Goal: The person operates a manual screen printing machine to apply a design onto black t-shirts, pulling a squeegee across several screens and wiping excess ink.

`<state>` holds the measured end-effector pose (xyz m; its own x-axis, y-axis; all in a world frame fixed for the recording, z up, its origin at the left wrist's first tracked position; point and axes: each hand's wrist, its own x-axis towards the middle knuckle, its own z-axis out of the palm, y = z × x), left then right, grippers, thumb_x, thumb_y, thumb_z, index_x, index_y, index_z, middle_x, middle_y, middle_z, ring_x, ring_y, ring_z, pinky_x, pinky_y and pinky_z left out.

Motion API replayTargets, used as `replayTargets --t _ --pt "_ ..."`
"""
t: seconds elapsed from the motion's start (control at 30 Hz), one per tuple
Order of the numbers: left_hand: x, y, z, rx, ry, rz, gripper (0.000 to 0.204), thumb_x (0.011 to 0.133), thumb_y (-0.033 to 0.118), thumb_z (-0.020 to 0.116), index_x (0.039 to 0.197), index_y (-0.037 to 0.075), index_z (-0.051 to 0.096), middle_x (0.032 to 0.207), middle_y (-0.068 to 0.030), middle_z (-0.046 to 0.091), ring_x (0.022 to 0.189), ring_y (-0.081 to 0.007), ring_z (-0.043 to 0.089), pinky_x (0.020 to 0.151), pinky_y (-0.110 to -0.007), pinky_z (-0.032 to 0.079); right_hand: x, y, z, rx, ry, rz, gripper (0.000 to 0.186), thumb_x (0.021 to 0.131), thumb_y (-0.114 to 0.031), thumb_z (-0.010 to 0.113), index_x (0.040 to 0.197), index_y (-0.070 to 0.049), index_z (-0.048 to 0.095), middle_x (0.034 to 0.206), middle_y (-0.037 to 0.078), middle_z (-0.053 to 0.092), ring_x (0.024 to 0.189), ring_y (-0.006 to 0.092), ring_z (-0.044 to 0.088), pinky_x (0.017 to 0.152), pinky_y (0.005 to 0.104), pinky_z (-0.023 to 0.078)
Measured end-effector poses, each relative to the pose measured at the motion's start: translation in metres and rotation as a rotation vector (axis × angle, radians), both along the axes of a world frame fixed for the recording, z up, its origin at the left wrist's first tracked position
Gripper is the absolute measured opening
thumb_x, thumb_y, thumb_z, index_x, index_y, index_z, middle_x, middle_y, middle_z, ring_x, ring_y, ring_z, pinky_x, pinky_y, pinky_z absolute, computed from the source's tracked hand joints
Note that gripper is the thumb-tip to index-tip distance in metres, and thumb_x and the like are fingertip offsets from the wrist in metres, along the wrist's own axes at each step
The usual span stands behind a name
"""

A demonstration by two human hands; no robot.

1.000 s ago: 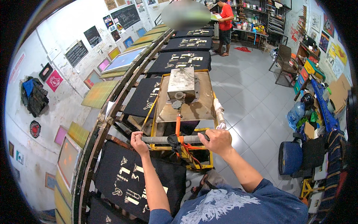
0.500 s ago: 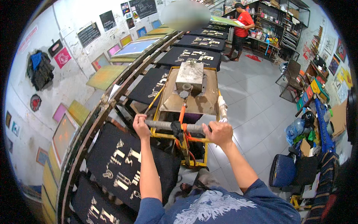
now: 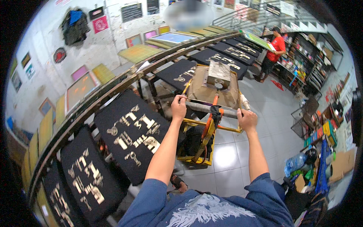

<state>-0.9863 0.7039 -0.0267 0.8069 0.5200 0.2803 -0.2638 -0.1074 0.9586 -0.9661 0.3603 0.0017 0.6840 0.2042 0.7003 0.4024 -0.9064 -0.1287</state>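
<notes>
At near left, black T-shirts with pale prints lie spread in a row, presumably kept flat so that the prints stay uncreased. The left hand and right hand hold opposite ends of a grey-wrapped handlebar, fingers curled closed around it, tips hidden; this wide hold probably gives balanced control. The bar belongs to a yellow-framed cart, standing ahead of the person beside the row. An orange hose follows the cart's middle, likely clear of both hands. Beyond, the cart carries a tan metal hood topped by a box; whether it overhangs a shirt cannot be told. Farthest, a co-worker holds a green-faced panel.
</notes>
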Motion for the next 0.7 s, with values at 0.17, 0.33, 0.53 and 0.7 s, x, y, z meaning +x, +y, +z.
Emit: replayTargets --t 0.17,0.33,0.53,0.7 --pt "-0.037 0.009 -0.005 0.114 -0.007 0.058 0.022 0.096 0.02 0.052 0.092 0.005 0.067 0.079 -0.0063 0.064 0.077 -0.0187 0.06 0.076 -0.036 0.047 -0.057 0.007 0.001 0.001 0.167 -0.088 0.046 0.099 -0.044 0.054 0.073 -0.008 0.067 0.076 0.023 0.07 0.074 0.0444 0.068 0.071 0.0584 0.053" --pt "-0.076 0.043 -0.009 0.11 -0.065 0.062 0.024 0.094 0.019 0.055 0.084 0.004 0.071 0.074 -0.0032 0.065 0.072 -0.0142 0.059 0.068 -0.032 0.046 -0.16 0.042 0.001 -0.013 0.154 -0.092 0.048 0.101 -0.046 0.054 0.072 -0.009 0.064 0.069 0.02 0.067 0.066 0.0436 0.065 0.069 0.0569 0.052" --pt "-0.119 0.061 -0.014 0.063 -0.06 -0.025 0.024 0.095 0.015 0.055 0.083 0.001 0.071 0.072 -0.0008 0.063 0.07 -0.0122 0.056 0.066 -0.03 0.044 -0.246 0.057 -0.005 0.0 0.027 -0.039 0.046 0.099 -0.043 0.058 0.066 -0.012 0.059 0.06 0.016 0.065 0.057 0.0393 0.063 0.064 0.0496 0.048" --pt "-0.18 0.036 -0.013 0.077 -0.096 -0.064 0.023 0.095 0.011 0.053 0.083 0.001 0.07 0.074 -0.0009 0.062 0.072 -0.0112 0.056 0.068 -0.029 0.044 -0.306 0.039 -0.006 -0.01 0.086 -0.028 0.042 0.098 -0.04 0.06 0.068 -0.011 0.059 0.061 0.015 0.064 0.058 0.0373 0.064 0.061 0.0492 0.047"
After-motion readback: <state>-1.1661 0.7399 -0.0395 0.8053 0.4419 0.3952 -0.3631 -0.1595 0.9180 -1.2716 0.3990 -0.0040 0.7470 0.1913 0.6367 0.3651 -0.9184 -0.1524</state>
